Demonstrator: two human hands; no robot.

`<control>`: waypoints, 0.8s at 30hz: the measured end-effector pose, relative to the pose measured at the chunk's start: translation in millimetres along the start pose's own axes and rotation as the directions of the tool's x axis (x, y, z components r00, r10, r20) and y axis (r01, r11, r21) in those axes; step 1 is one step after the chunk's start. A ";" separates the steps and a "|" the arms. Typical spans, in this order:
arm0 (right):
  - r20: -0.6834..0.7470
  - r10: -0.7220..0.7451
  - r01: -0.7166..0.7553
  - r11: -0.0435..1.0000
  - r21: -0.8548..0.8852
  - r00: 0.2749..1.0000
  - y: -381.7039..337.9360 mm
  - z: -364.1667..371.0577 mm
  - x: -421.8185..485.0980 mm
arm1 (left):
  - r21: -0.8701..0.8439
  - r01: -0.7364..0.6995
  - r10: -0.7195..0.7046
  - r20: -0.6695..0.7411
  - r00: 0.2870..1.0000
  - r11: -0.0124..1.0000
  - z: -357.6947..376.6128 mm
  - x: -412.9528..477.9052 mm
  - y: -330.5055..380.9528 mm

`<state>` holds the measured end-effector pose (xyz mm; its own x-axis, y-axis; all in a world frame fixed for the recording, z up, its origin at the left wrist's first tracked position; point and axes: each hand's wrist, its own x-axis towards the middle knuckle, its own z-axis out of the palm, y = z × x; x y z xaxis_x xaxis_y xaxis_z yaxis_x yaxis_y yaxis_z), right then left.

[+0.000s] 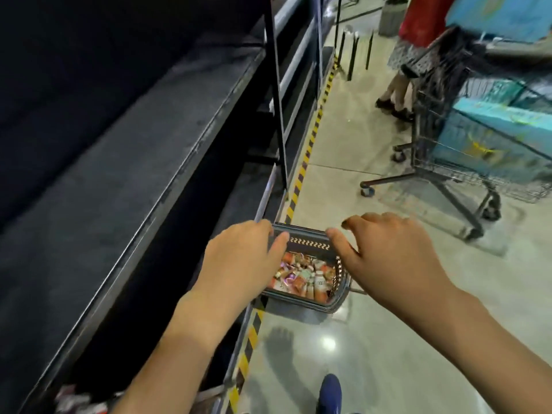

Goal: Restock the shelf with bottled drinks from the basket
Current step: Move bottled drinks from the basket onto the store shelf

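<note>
A dark basket (pixel 341 295) packed with bottled drinks (pixel 301 276) sits on the floor (pixel 388 354) at about six o'clock, against the foot of a long dark shelf (pixel 119 174) that runs from seven to twelve o'clock. Both hands hover above it, holding nothing: the left hand (pixel 239 258) toward nine o'clock of the basket with its fingers relaxed, the right hand (pixel 388 255) toward three o'clock with its fingers loosely curled. A wire shopping cart (pixel 442 121) stands at two o'clock.

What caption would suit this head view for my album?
Over a basket of bottled drinks beside a dark shelf, the left hand and right hand hover open.
</note>
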<state>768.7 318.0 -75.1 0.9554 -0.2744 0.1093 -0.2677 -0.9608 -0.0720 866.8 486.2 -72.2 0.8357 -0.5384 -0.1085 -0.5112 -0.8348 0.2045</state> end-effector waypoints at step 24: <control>0.729 0.433 -0.619 0.785 -0.016 0.530 79.0 525.9 158.3 | 0.078 -0.218 0.096 0.723 0.684 0.973 468.6 331.3 -125.6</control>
<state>964.5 219.4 -584.9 0.4816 -0.5325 -0.6960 -0.8034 -0.5856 -0.1079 1113.8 358.6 -589.7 0.3774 -0.5314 -0.7584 -0.6954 -0.7034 0.1468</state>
